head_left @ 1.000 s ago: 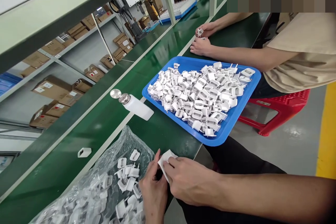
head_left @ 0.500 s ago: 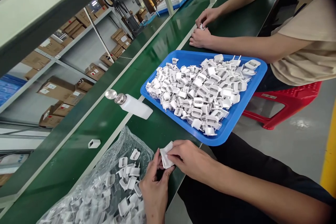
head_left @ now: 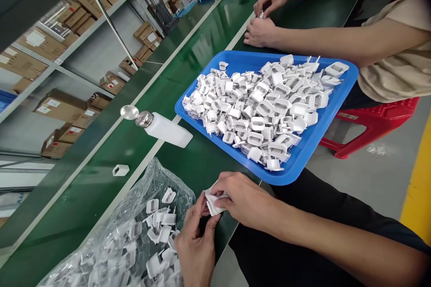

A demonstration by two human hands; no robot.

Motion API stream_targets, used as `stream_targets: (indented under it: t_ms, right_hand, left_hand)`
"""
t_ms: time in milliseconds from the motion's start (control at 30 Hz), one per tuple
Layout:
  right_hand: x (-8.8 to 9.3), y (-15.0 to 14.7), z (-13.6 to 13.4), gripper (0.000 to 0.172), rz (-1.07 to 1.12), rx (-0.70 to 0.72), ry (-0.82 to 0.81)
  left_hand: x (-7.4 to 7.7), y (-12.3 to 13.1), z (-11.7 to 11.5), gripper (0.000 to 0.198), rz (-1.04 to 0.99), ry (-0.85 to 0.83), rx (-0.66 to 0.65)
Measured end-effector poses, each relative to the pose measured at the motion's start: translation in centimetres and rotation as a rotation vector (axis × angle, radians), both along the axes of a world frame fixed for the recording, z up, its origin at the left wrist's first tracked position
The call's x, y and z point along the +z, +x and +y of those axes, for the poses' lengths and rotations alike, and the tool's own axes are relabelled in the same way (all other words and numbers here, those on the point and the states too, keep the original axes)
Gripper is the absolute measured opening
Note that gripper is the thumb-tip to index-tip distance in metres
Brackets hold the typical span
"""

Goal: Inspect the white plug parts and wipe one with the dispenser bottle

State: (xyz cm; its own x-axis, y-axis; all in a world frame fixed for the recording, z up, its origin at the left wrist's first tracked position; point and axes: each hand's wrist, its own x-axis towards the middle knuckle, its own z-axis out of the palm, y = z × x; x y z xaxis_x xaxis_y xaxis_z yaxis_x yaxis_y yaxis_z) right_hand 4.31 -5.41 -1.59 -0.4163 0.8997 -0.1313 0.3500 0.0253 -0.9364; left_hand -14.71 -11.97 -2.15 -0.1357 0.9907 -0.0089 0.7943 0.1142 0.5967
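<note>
White plug part (head_left: pixel 213 202) sits pinched between both hands at the desk (head_left: pixel 202 166) edge: right hand (head_left: pixel 244 197) gripping it, left hand (head_left: pixel 197 237) fingertips on it. Blue tray (head_left: pixel 332 116) is heaped with parts, and the clear bag (head_left: pixel 134 237) holds plenty more, so I'd judge mid-batch.

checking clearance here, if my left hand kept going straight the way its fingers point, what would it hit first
The left hand points up and slightly right, at the white piece pinched by the right hand. It already touches that piece. Beyond lies bare green table, then probably the blue tray, though depth is unclear.
</note>
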Motion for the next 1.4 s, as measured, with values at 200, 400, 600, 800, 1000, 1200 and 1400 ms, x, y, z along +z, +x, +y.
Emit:
stream_targets:
  t_ms: [200,400,600,800,1000,1200,1400]
  right_hand:
    - [-0.2,1.1,0.0,0.029,0.037,-0.003,-0.038]
    - [0.1,0.1,0.2,0.011,0.030,-0.101,-0.077]
    - [-0.3,0.0,1.1,0.004,0.063,-0.035,-0.250]
    - [-0.1,0.2,1.0,0.011,0.100,0.065,-0.358]
    - [0.0,-0.3,1.5,0.011,0.088,0.052,-0.377]
    - [0.1,0.0,1.3,0.010,0.069,0.071,-0.368]
    - [-0.1,0.1,1.6,0.010,0.077,0.095,-0.363]
  left_hand:
    - [0.0,-0.1,-0.3,0.045,0.073,0.074,-0.044]
    - [0.0,0.0,-0.2,0.043,0.147,0.103,-0.053]
    - [0.1,0.3,-0.1,0.039,0.133,0.177,-0.141]
    - [0.2,0.7,0.0,0.033,0.155,0.260,-0.163]
    - [0.1,0.6,-0.1,0.037,0.138,0.245,-0.217]
    - [0.0,0.5,0.1,0.044,0.176,0.259,-0.238]
    - [0.3,0.7,0.2,0.042,0.184,0.271,-0.233]
